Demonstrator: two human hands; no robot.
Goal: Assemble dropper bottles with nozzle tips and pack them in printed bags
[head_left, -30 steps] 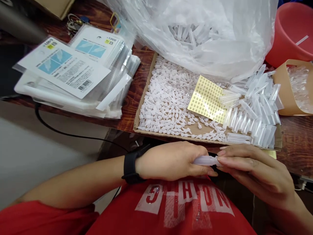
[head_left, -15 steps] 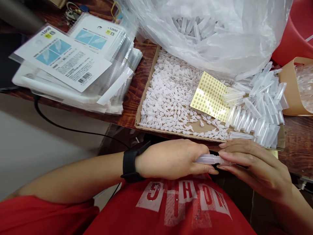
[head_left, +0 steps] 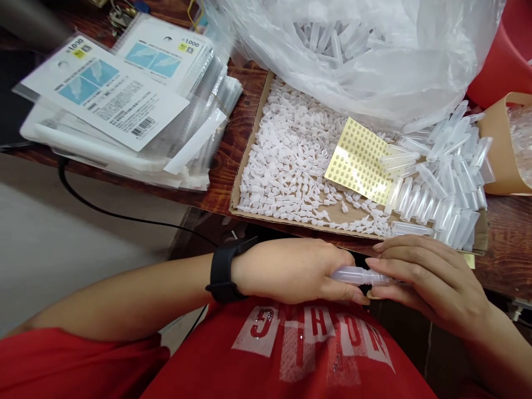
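Both hands are on one little clear plastic tube [head_left: 361,275] right now, held sideways just off the near edge of the desk [head_left: 233,149], over my red shirt [head_left: 307,354]. My left hand [head_left: 291,271] is curled around one end of it, fingers closed snug, and my right hand [head_left: 428,277] pinches the other end between thumb and fingertips, so both are gripping it and neither is open.

Just past my knuckles, at the near edge, sits a shallow cardboard tray [head_left: 246,166] full of tiny white caps [head_left: 286,160]. A gold sticker sheet [head_left: 361,160] lies on top of them, and a row of empty clear tubes [head_left: 440,194] is stacked at the tray's right end. Behind the tray there's a big clear plastic bag [head_left: 374,61] with more tubes inside. Over at the left edge of the desk is a pile of packaged cards in plastic sleeves [head_left: 120,105]. A black watch [head_left: 221,274] is on my left wrist.
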